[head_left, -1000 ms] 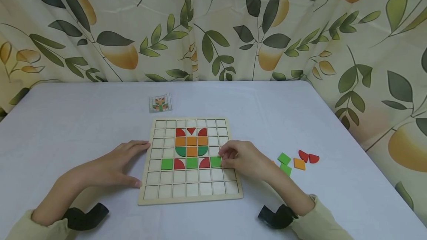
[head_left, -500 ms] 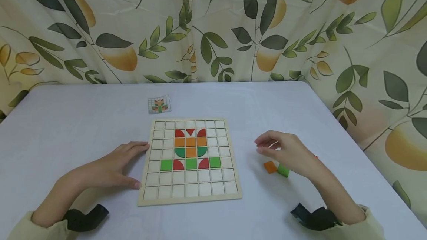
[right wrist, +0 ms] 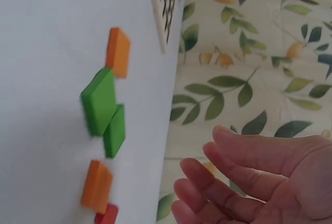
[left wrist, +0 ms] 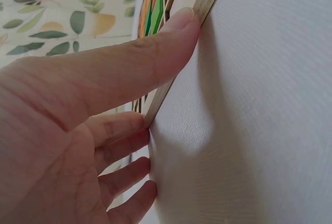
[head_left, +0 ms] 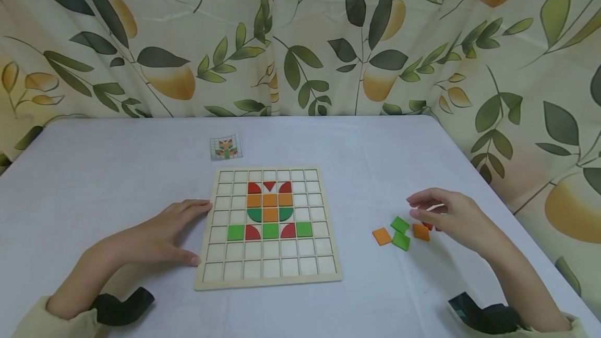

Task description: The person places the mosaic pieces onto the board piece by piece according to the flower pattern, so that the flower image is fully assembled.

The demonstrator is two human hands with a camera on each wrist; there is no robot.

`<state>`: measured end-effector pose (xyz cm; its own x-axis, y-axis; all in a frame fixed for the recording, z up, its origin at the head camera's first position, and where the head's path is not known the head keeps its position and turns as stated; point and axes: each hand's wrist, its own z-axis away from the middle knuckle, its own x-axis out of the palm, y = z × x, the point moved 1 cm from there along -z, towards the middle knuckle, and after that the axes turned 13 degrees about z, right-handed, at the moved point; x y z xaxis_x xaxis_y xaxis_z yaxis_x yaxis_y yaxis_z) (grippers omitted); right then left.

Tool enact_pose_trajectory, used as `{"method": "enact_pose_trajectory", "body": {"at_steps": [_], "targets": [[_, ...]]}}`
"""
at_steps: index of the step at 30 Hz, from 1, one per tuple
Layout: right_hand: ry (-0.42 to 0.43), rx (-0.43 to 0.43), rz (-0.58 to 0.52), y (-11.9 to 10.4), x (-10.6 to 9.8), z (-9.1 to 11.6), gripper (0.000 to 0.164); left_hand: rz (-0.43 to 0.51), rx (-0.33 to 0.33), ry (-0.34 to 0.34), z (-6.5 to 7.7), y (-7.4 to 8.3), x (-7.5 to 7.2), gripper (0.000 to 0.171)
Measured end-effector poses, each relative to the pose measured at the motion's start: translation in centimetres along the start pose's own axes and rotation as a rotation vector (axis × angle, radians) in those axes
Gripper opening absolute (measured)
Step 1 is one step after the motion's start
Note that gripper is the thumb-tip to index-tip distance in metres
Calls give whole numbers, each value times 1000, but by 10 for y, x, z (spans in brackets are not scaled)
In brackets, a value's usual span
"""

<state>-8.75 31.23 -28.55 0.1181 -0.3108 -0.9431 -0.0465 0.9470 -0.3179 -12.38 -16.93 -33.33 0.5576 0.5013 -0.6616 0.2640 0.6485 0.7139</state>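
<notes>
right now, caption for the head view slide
Left hand steadies the board; right hand hovers over loose tiles.

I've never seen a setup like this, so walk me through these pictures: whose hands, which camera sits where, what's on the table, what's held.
A person works with bare hands, wearing three cameras. The head view looks down at a white table. The wrist views look past each hand. The left hand rests flat against the edge of the wooden grid board, which carries red, orange and green tiles. The right hand hovers with relaxed fingers over the loose tiles and holds nothing. A small pattern card lies beyond the board.
</notes>
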Motion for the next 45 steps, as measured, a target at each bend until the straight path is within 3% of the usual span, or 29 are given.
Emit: {"method": "enact_pose_trajectory", "body": {"at_steps": [15, 37, 45], "targets": [[-51, 129, 13, 43, 13, 2, 45, 2, 0, -2, 0, 1, 2, 101], [-55, 104, 99, 59, 23, -12, 36, -4, -2, 4, 0, 1, -1, 101], [-100, 136, 128, 60, 19, -13, 36, -2, -14, -2, -1, 0, 1, 101]]}}
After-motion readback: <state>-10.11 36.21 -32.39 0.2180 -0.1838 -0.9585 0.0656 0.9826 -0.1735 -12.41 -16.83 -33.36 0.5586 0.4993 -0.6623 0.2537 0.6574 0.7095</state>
